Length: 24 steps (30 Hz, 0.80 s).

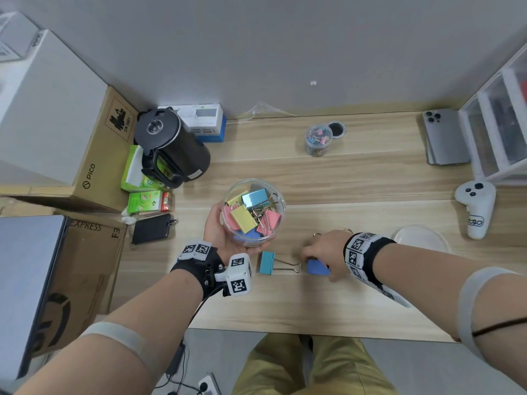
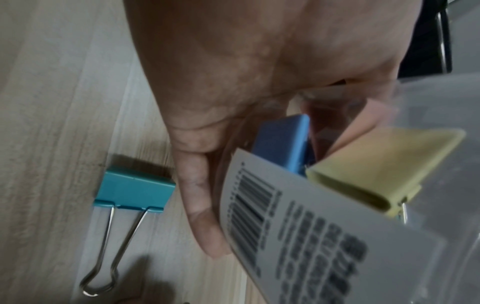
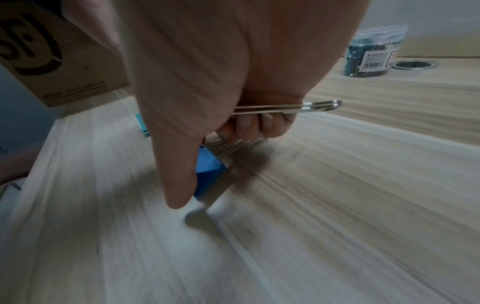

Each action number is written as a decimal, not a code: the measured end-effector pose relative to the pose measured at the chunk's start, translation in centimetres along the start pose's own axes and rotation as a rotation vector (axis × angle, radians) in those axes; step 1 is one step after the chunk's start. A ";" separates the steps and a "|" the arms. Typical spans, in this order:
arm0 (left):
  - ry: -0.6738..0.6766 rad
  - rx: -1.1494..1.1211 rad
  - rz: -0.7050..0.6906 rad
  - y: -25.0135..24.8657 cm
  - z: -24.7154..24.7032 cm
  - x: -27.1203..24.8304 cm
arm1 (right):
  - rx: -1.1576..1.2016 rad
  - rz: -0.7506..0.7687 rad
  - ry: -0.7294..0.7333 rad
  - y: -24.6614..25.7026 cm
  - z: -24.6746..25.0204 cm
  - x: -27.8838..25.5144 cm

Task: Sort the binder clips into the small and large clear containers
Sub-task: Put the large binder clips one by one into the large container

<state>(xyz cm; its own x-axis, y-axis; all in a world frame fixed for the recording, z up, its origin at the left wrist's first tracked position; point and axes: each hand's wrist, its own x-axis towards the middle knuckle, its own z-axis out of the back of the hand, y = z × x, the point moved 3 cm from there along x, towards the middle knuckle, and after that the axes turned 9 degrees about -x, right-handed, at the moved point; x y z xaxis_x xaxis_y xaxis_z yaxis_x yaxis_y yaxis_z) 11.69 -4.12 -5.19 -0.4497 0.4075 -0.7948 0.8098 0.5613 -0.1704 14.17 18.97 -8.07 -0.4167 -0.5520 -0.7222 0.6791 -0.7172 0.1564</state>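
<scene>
My left hand (image 1: 225, 238) cups the large clear container (image 1: 283, 205) just above the wooden table; it holds several large pink, yellow and blue clips. A barcode label shows on the container wall (image 2: 441, 185). A teal binder clip (image 1: 267, 262) (image 2: 135, 189) lies flat on the table right below it. To its right, my right hand (image 1: 323, 256) pinches a blue binder clip (image 1: 317, 267) (image 3: 210, 170) at table level. Silver wire handles (image 3: 311, 107) stick out of that fist. The small container (image 1: 318, 141) (image 3: 374, 51) of little clips stands open at the back.
A black kettle (image 1: 171, 146), tissue packs and cardboard boxes crowd the left side. A phone (image 1: 443, 138), a clear drawer unit (image 1: 502, 124) and a white controller (image 1: 474, 209) sit at the right. A clear lid (image 1: 422, 238) lies near my right wrist.
</scene>
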 end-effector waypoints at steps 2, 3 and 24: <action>-0.014 0.004 -0.009 0.1 0.1 -0.2 | 0.016 -0.013 -0.034 -0.1 -0.3 0.1; -0.009 0.005 -0.012 0.1 0.1 -0.3 | 0.039 -0.037 -0.051 -0.4 -0.3 0.1; -0.179 0.040 -0.119 -0.3 -2.1 -1.3 | 0.243 0.163 -0.487 0.3 20.4 -4.2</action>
<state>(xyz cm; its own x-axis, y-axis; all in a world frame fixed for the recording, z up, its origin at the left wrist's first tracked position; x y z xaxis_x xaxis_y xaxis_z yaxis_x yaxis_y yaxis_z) 11.29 -3.29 -2.86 -0.4720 0.2040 -0.8577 0.7709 0.5675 -0.2892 3.86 12.39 8.76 -0.5880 -0.7549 -0.2905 0.6232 -0.6518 0.4322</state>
